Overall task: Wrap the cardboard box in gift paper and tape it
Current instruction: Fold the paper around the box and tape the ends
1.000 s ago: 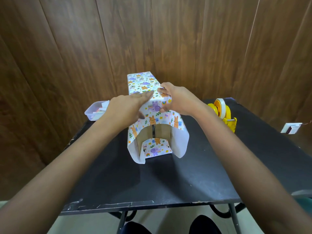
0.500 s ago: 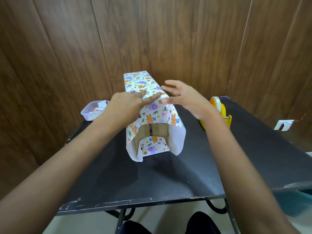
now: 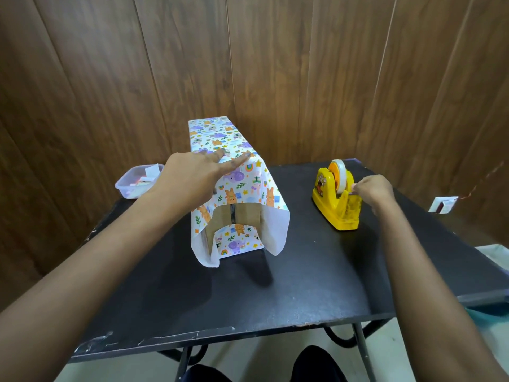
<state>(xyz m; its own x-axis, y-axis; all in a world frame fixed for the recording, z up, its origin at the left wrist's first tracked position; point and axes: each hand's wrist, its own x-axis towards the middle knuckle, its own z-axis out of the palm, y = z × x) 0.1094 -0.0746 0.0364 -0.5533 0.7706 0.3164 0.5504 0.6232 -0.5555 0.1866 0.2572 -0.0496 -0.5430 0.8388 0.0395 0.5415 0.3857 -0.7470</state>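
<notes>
A: Where does the cardboard box [image 3: 234,217] sit?

B: Middle of the black table [image 3: 275,299], a little left of centre, with the gift paper [image 3: 217,136] round its length. The long axis runs straight away from the person. The far end points at the wooden wall and the near end faces them, unfolded, with bare cardboard showing between loose flaps.

A: And the hands?

B: The left hand [image 3: 192,177] lies flat on top of the paper, fingers straight and spread, pressing down where the overlap seems to be. The right hand [image 3: 371,188] is off at the yellow tape dispenser [image 3: 336,208], fingers curled, pinching at the cutter – on the free end of the tape [image 3: 340,175], I judge, though the strip itself is too thin to make out.

A: What could go wrong?

B: Pulling one-handed. Nothing holds the dispenser down, so a sideways tug may drag it instead of cutting the tape, or the strip may curl onto itself.

A: And the paper?

B: Only that flat palm holds it – if attention goes right and the pressure eases, the overlap can spring open or creep, leaving the wrap slack. A lean could also skew the box on the table.
</notes>
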